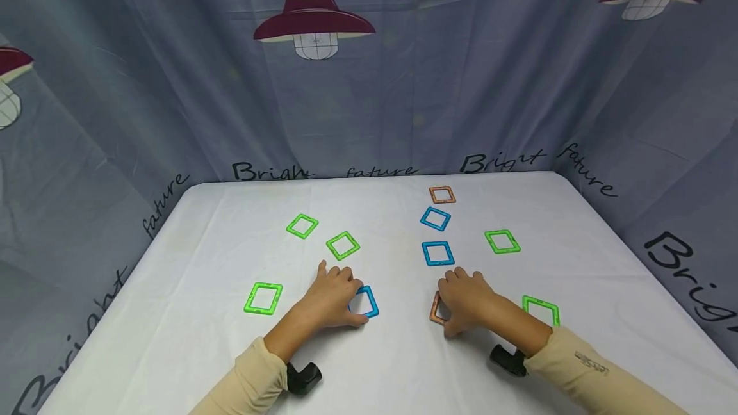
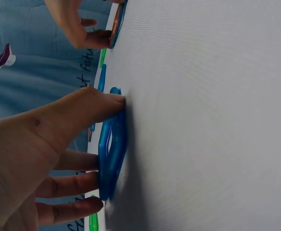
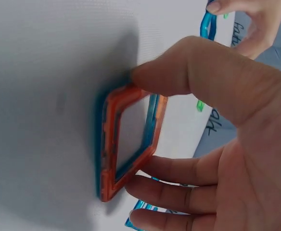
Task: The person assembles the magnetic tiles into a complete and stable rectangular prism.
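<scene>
On the white table, my left hand (image 1: 333, 296) holds a blue square frame tile (image 1: 374, 303) by its edges, thumb at the near side and fingers at the far side. In the left wrist view this blue tile (image 2: 119, 154) shows two layers lying together. To the right, my right hand (image 1: 468, 300) grips an orange square frame tile (image 1: 434, 311) between thumb and fingers. The right wrist view shows the orange tile (image 3: 110, 149) with a blue layer against its underside. My right palm and fingers partly cover it in the head view.
Beyond my right hand lie a blue tile (image 1: 438, 264), another blue tile (image 1: 425, 218) and an orange tile (image 1: 442, 202). Green tiles (image 1: 343, 257) (image 1: 503, 251) lie to both sides, one green tile (image 1: 541, 301) beside my right forearm. A printed curtain (image 1: 369, 114) hangs behind the table.
</scene>
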The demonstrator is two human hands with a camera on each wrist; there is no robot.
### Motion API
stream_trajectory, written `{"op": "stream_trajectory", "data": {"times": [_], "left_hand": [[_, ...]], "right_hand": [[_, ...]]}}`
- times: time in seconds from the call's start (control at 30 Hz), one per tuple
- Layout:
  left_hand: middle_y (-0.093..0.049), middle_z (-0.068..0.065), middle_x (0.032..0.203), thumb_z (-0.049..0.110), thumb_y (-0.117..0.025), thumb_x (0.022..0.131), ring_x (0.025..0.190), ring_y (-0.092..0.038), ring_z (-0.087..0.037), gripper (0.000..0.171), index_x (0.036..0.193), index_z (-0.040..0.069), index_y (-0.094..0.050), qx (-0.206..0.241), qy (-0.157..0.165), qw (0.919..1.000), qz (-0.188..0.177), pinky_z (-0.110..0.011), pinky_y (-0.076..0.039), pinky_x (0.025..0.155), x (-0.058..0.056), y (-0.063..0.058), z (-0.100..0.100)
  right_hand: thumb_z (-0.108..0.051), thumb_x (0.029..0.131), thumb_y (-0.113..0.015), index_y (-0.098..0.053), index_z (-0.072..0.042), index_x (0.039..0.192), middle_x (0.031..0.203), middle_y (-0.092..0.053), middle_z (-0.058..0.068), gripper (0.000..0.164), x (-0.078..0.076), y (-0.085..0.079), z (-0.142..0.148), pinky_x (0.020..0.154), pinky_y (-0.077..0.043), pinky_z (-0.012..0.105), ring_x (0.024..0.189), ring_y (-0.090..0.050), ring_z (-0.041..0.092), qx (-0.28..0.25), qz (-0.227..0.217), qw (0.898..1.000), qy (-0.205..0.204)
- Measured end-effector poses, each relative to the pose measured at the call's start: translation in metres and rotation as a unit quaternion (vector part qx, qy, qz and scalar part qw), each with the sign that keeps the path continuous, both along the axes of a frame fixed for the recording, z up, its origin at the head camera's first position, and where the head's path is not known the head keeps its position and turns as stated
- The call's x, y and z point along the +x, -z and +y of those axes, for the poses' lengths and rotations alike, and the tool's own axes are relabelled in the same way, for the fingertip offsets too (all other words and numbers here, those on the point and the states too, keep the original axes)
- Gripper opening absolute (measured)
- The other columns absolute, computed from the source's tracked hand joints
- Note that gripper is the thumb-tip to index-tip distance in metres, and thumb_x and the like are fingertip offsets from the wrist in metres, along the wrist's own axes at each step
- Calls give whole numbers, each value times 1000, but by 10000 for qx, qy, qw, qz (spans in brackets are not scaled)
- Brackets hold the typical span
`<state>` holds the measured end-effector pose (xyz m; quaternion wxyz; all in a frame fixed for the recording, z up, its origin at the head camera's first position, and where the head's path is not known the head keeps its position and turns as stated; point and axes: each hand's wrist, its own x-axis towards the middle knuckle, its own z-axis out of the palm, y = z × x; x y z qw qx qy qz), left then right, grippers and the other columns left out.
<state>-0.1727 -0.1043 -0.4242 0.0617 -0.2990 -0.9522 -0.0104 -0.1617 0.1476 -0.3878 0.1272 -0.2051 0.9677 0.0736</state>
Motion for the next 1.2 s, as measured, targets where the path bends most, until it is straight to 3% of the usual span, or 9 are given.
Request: {"op": "stream_trajectory", "data": {"times": [0.3, 0.6, 1.2], "left_hand": [[-55, -2, 93, 51, -69, 68, 86, -56, -20, 55, 108, 14, -65, 200, 7, 9996, -182, -58, -36, 97, 2, -5, -3], [-53, 1, 95, 48, -70, 69, 88, -54, -16, 56, 112, 14, -64, 388, 0, 9987, -338, -51, -32, 105, 0, -18, -6], [-52, 2, 96, 47, -71, 68, 91, -52, -16, 56, 113, 14, -63, 498, 362, 9974, -374, -49, -34, 104, -1, -25, -6]], "right_hand": [[-34, 61, -81, -55, -2, 106, 98, -57, 10, 61, -16, -6, -5, 80, -46, 46, 93, -51, 27, -563, 93, 9977, -377], [-23, 61, -76, -56, -9, 114, 100, -51, 0, 59, -24, -6, -26, 74, -48, 30, 87, -47, 13, -1559, -193, 9828, -971], [-25, 62, -78, -55, -11, 116, 100, -50, -2, 60, -28, -7, -43, 78, -45, 32, 91, -45, 13, -1592, -9, 9776, -1374]]}}
